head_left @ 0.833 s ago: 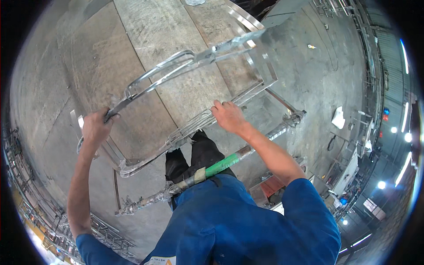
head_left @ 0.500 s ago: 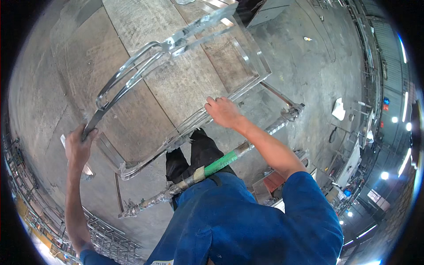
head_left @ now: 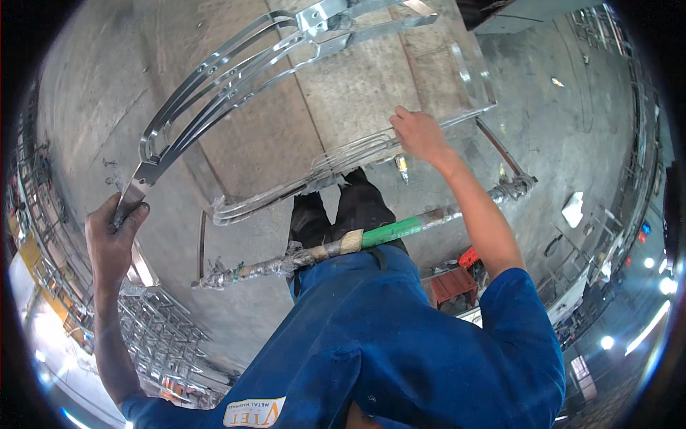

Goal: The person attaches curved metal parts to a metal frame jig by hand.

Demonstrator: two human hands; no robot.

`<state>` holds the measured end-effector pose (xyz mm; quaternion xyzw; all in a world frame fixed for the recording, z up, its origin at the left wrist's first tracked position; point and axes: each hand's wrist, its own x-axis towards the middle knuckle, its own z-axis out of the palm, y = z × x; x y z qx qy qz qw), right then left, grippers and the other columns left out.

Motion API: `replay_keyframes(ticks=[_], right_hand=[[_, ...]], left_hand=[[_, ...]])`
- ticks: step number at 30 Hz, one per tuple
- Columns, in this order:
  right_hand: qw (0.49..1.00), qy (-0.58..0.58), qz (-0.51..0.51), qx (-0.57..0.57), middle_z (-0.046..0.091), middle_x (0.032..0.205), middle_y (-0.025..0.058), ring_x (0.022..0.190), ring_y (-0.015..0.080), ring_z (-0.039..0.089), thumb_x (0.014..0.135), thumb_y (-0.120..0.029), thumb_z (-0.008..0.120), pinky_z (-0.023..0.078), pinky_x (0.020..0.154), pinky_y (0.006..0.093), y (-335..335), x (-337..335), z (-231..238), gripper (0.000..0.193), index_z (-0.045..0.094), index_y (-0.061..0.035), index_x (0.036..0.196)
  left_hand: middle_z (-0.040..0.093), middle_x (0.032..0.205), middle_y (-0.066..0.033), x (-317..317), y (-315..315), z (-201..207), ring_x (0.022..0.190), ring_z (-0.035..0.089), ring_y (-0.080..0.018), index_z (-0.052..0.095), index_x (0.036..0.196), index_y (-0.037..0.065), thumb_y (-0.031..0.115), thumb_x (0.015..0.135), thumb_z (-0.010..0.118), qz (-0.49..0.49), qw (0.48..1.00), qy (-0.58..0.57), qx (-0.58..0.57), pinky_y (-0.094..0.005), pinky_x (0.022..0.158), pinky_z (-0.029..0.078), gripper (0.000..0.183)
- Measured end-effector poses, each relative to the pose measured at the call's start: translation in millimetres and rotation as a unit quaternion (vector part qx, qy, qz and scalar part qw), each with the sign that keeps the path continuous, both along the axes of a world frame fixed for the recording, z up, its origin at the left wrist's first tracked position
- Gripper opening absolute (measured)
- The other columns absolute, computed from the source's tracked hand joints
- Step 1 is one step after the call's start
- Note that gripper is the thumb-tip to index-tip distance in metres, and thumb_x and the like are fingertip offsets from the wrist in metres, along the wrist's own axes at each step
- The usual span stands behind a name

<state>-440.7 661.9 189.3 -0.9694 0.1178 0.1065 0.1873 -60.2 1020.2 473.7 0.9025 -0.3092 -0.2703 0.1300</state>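
Observation:
My left hand point(head_left: 114, 229) is closed around the narrow end of a long, shiny metal frame point(head_left: 148, 171). Its curved, slotted strips rise away to the upper middle and run past the view's top edge. My right hand point(head_left: 421, 136) has its fingers curled at the near rail point(head_left: 464, 116) of a flat metal-edged platform; what lies inside the fingers is hidden. Grey-brown boards point(head_left: 350, 86) make up the platform's surface, under the curved frame. Thin metal strips point(head_left: 336, 163) lie along the rail, left of my right hand.
A wrapped bar point(head_left: 393, 232) with a green section crosses before my waist, joined to the platform by side rods. A red stool-like item point(head_left: 454, 287) stands at lower right. Stacked metal frames point(head_left: 153, 325) are at lower left. White scrap point(head_left: 573, 209) lies on the floor.
The curved metal frame has turned in my left hand, showing more of its strips. My left hand is slightly lower. The whole view has shifted, with my right hand still by the rail.

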Motion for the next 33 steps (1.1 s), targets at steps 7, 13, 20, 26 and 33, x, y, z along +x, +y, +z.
replay_keyframes(ticks=[7,13,20,26,33], right_hand=[[0.999,-0.037,0.010,0.005,0.057,0.101,0.0133,0.081,0.0360,0.066,0.083,-0.005,0.065,0.053,0.070,0.0500,3.3,-4.8,-5.6,0.018,0.062,-0.0060,0.101],[0.995,-0.029,-0.075,0.068,0.056,0.103,0.0137,0.084,0.0378,0.066,0.089,-0.007,0.064,0.053,0.071,0.0508,1.4,-8.2,-18.1,0.019,0.060,-0.0075,0.108],[0.982,-0.057,-0.070,0.166,0.066,0.108,0.0104,0.099,0.0346,0.066,0.092,-0.012,0.065,0.054,0.081,0.0453,-0.6,-2.1,-26.4,0.019,0.063,-0.0068,0.110],[0.953,-0.006,-0.076,0.294,0.071,0.109,0.0101,0.102,0.0334,0.066,0.094,-0.019,0.066,0.053,0.087,0.0432,31.5,32.4,-14.2,0.021,0.068,-0.0066,0.111],[0.974,-0.004,0.039,0.224,0.072,0.105,0.0143,0.098,0.0354,0.067,0.097,-0.027,0.063,0.054,0.085,0.0460,44.0,52.7,-26.8,0.025,0.069,-0.0077,0.111]], left_hand=[[0.063,0.070,-0.0030,-8.3,8.4,2.9,0.066,0.050,-0.0068,0.072,0.101,-0.006,0.014,0.088,0.079,0.018,0.999,0.034,0.014,-0.0276,0.060,0.042,0.025],[0.063,0.070,-0.0013,-15.0,14.5,-4.6,0.067,0.050,-0.0056,0.072,0.100,-0.006,0.015,0.089,0.079,0.013,0.999,0.038,-0.014,-0.0264,0.060,0.041,0.025],[0.059,0.067,0.0006,-25.1,14.6,10.4,0.066,0.047,-0.0053,0.073,0.097,-0.005,0.016,0.089,0.079,0.039,0.999,0.036,0.009,-0.0261,0.058,0.038,0.023],[0.058,0.067,0.0010,-33.2,23.4,19.8,0.065,0.047,-0.0054,0.073,0.096,-0.004,0.014,0.089,0.078,0.051,0.998,0.037,0.019,-0.0264,0.058,0.037,0.020],[0.057,0.061,-0.0015,-44.2,31.8,27.7,0.059,0.046,-0.0073,0.076,0.094,-0.001,0.014,0.086,0.081,0.050,0.997,0.024,0.046,-0.0296,0.053,0.037,0.018]])
